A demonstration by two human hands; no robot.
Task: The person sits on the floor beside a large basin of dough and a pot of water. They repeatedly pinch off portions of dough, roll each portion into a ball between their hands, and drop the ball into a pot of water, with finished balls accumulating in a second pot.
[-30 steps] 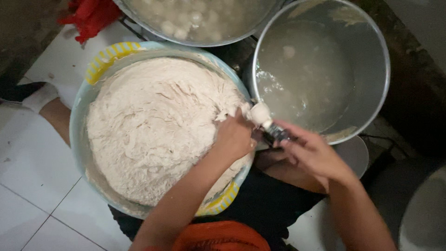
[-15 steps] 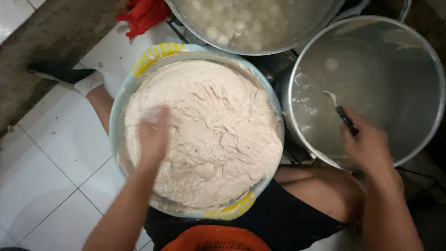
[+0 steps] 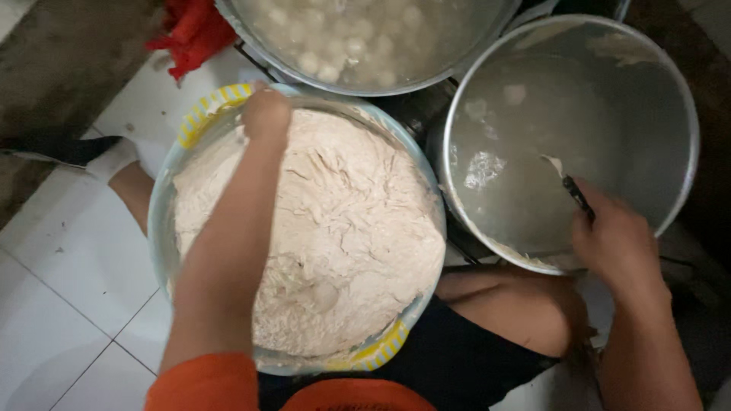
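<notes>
Looking down from the head camera, I see a large round basin [image 3: 164, 228] with a pale blue rim and yellow patterned patches, resting on my lap and filled nearly to the brim with a rough, pale pinkish-white dough paste [image 3: 358, 228]. My left hand [image 3: 266, 114] reaches across the paste to the far edge of the basin, fingers curled down into the mixture near the rim, so I cannot tell whether it grips any paste. My left forearm lies over the paste, with an orange sleeve [image 3: 202, 384] at the bottom of the view. My right hand [image 3: 617, 243] is closed around the dark handle of a spoon [image 3: 567, 183], whose pale, paste-smeared bowl points into a big metal pot [image 3: 689, 129] to the right of the basin. The pot holds cloudy water with a few pale lumps. At the top, touching the basin's far rim, a second metal pot [image 3: 251, 34] holds many small white balls [image 3: 343, 46] floating in cloudy liquid. A red cloth [image 3: 190, 34] lies at the upper left on a white tiled floor [image 3: 61, 289].
</notes>
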